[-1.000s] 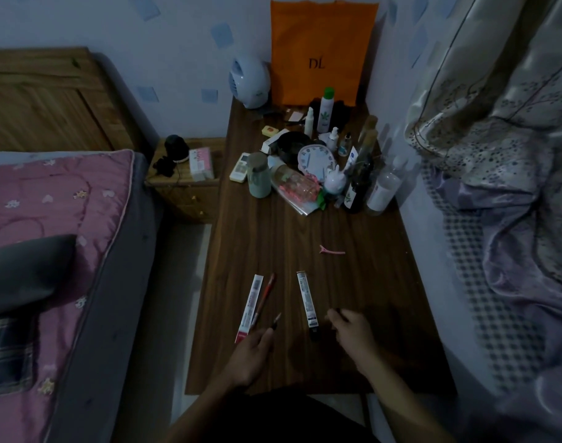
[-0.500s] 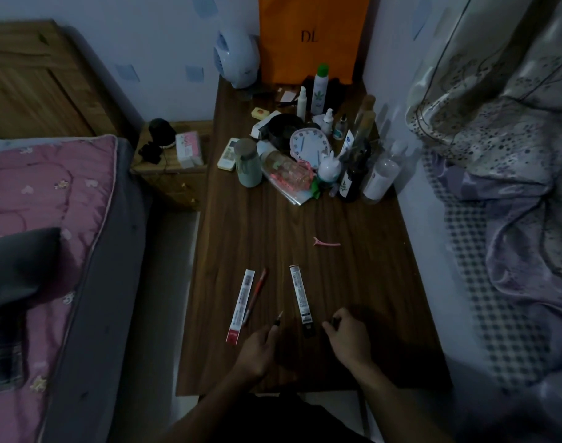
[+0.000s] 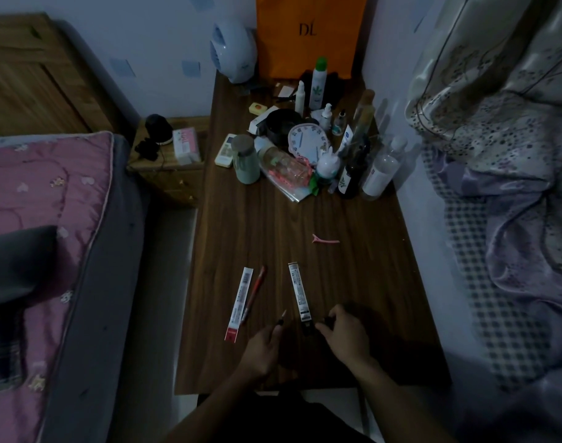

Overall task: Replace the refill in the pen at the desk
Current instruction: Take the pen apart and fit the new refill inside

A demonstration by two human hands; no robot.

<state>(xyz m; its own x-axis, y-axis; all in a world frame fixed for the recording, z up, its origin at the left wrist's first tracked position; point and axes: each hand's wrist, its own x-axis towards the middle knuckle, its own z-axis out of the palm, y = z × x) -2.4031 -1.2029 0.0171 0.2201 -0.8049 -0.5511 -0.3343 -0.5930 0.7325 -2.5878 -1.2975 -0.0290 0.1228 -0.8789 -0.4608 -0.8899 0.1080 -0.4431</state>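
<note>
My left hand [image 3: 263,350] grips a dark pen [image 3: 280,320] whose pointed tip sticks up and away from me. My right hand [image 3: 345,335] is closed on a small dark piece [image 3: 328,320], too dim to identify. Between the hands lies a white refill packet with a black end [image 3: 298,290]. A second white packet with a red end [image 3: 239,302] lies to the left on the wooden desk [image 3: 305,225], and a red pen [image 3: 255,291] rests beside it.
A pink hair clip [image 3: 325,240] lies mid-desk. Bottles, a clock [image 3: 307,142], a green cup [image 3: 246,158] and an orange bag [image 3: 310,33] crowd the far end. A bed with a pink cover [image 3: 40,199] stands left, curtains and bedding right.
The view has tilted down slightly. Both hands stay near the desk's front edge; the left hand's pen tip now points a bit more upright, and the right hand sits close to the black-ended packet.
</note>
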